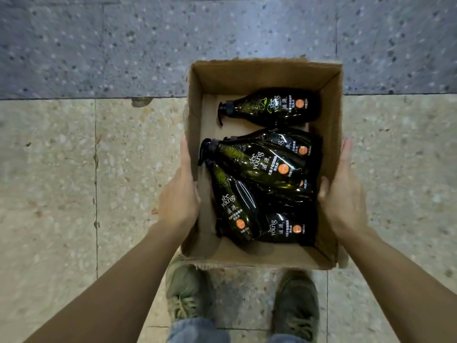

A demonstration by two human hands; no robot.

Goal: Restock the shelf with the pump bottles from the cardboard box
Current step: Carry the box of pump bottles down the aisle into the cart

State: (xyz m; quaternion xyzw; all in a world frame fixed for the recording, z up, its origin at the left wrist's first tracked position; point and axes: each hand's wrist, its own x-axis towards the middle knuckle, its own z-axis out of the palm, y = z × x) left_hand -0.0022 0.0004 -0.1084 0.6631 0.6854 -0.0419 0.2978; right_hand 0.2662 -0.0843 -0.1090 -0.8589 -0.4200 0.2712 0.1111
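Note:
An open cardboard box (267, 75) is held above the floor between both hands. My left hand (179, 194) presses flat against its left wall. My right hand (342, 194) presses against its right wall, thumb over the rim. Inside lie several dark green pump bottles with black pumps and "see young" labels. One bottle (272, 107) lies alone at the far end. Another (254, 164) rests on top of the pile in the middle, and a third (232, 206) slants toward the near left corner. No shelf is in view.
Below the box is a beige terrazzo floor (61, 181), with a band of grey speckled tiles (99, 45) farther ahead. My two shoes (188, 290) stand right under the box's near edge.

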